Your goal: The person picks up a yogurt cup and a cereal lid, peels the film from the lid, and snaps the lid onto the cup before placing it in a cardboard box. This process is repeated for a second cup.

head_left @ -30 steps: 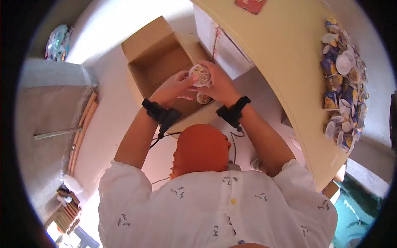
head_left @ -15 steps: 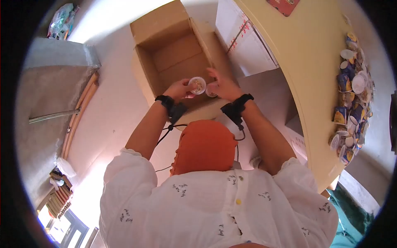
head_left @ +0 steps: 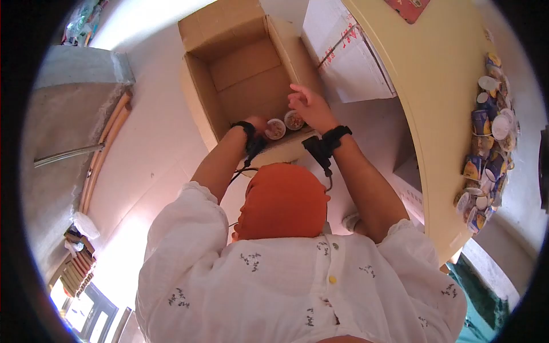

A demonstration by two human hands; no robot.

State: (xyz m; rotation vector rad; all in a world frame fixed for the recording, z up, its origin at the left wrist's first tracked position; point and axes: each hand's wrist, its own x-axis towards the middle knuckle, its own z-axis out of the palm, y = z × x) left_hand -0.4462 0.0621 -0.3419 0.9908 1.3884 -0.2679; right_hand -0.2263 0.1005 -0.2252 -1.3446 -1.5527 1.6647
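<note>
A cardboard box [head_left: 229,94] with raised flaps stands open in front of me. At its near end, inside, are two small cups with light, crumbly-looking contents. My left hand [head_left: 259,123] reaches over the near wall, its fingers closed at the rim of the left cup [head_left: 276,130]. Beside it, almost touching, is the right cup [head_left: 294,120]. My right hand [head_left: 311,108] hovers just right of that cup, fingers apart and nothing in them. Both wrists wear black straps with small devices.
On the right, a cream tabletop [head_left: 394,68] carries a pile of blue-and-white cups [head_left: 486,143] along its far edge. A white carton [head_left: 349,57] stands right of the box. An orange cushion-like object [head_left: 283,200] lies between my arms. Pipes [head_left: 108,148] lean on the left.
My left hand has lowered its cup into the near end of the box, beside the other. My right hand has come off the right cup, which now shows fully.
</note>
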